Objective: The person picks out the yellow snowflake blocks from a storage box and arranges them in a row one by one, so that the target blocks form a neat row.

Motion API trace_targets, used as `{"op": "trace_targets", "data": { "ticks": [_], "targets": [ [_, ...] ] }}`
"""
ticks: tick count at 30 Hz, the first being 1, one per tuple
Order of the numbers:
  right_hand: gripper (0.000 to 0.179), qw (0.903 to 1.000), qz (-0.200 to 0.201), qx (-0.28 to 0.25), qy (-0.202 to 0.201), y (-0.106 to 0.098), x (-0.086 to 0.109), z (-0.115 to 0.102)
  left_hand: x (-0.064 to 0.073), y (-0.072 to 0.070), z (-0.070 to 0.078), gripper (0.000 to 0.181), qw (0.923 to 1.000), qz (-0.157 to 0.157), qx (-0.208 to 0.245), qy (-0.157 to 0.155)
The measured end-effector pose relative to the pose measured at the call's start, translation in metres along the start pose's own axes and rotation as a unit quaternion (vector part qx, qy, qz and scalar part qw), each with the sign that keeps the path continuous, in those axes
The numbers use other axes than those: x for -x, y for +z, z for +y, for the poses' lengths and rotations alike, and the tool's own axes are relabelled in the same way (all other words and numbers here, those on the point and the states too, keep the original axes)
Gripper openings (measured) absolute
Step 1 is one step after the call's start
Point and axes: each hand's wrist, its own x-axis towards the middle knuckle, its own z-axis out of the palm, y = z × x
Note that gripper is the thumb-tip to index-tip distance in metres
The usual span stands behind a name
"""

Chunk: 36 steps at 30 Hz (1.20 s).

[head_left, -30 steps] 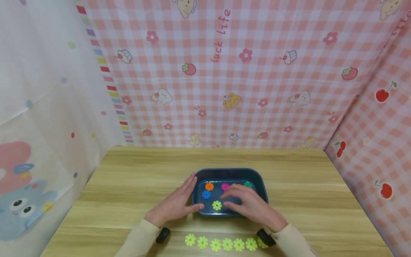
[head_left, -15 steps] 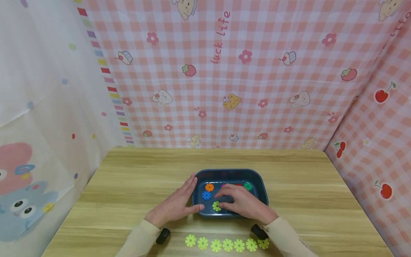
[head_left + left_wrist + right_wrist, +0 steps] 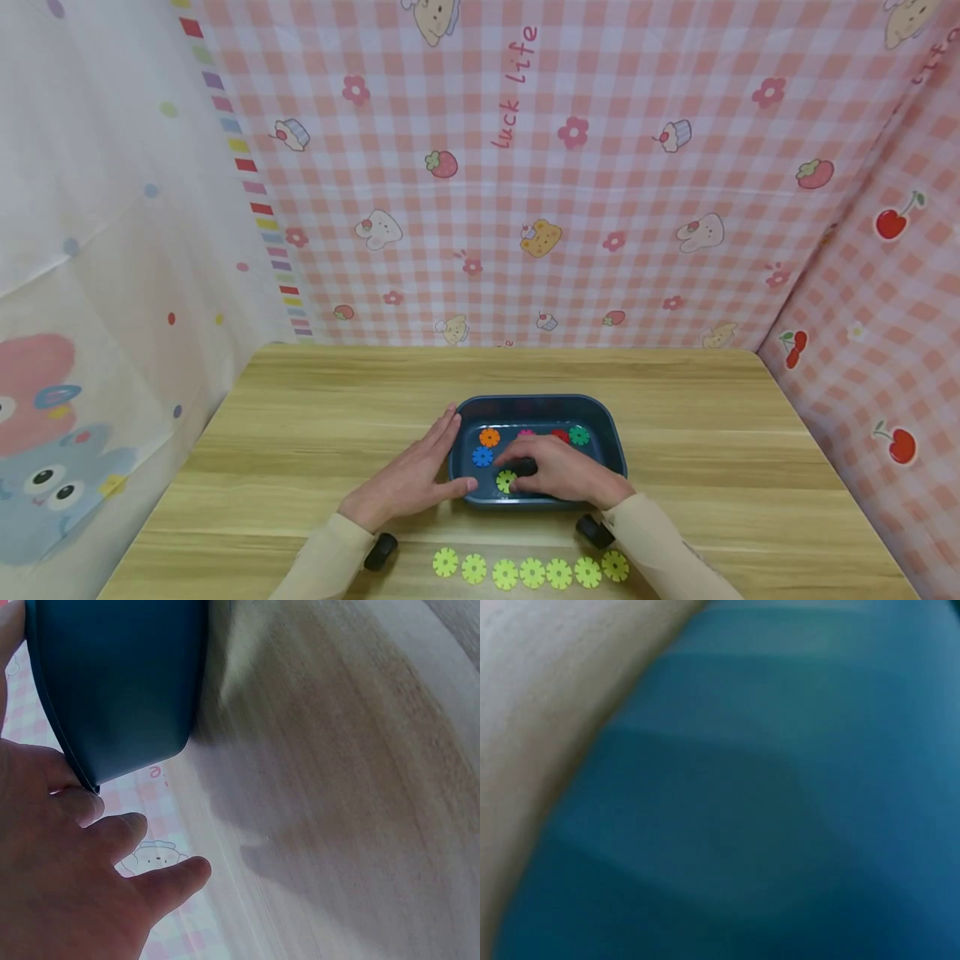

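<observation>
A dark blue rectangular tray [image 3: 615,467] stands on the wooden table, with several notched plastic flower discs inside. My left hand [image 3: 412,483] rests against its left side, fingers straight along the outside wall, thumb over the front rim. In the left wrist view, fingertips of the left hand [image 3: 75,847] touch or lie close to the rim. My right hand [image 3: 566,471] is inside the tray, thumb and forefinger apart beside a yellow-green flower disc [image 3: 506,481]. Between these fingers a dark patch shows, which I cannot identify. The right wrist view is blurred, mostly blue tray wall [image 3: 742,810].
In the tray lie an orange disc [image 3: 490,437], a blue disc [image 3: 482,457], a green disc [image 3: 579,436], and partly hidden pink [image 3: 527,433] and red [image 3: 561,435] discs. Several yellow-green discs [image 3: 532,572] form a row along the table's near edge. Checked cloth [image 3: 480,200] hangs behind.
My right hand has moved left and slightly down inside the tray, closer to the yellow-green disc. The last disc of the row is uncovered by the right wrist. My left hand stays still.
</observation>
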Motion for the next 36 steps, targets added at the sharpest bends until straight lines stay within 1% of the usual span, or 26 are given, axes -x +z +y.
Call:
{"op": "trace_targets", "data": {
  "ticks": [2, 9, 18, 22, 31, 36],
  "targets": [
    [0.031, 1.0, -0.006, 0.0, 0.002, 0.0, -0.002, 0.001, 0.0, 0.0, 0.0, 0.097, 1.0, 0.0, -0.002, 0.001],
    [0.031, 0.9998, -0.016, 0.004, -0.011, 0.003, -0.007, 0.005, 0.0, 0.0, 0.0, 0.097, 1.0, 0.0, -0.003, 0.004],
    [0.032, 0.9996, -0.025, 0.001, -0.015, 0.006, -0.011, 0.011, 0.0, 0.001, -0.001, 0.096, 1.0, 0.001, 0.0, 0.003],
    [0.032, 0.9995, -0.028, 0.011, -0.011, 0.008, -0.012, 0.014, 0.0, 0.001, -0.001, 0.097, 1.0, 0.0, -0.001, 0.002],
    [0.029, 0.9992, -0.018, 0.034, -0.012, 0.008, -0.012, 0.015, -0.001, 0.0, -0.001, 0.098, 1.0, 0.003, -0.001, 0.005],
    [0.029, 0.9985, -0.012, 0.054, 0.002, 0.009, -0.011, 0.012, -0.001, 0.0, 0.0, 0.097, 1.0, 0.004, 0.002, 0.0]
  ]
}}
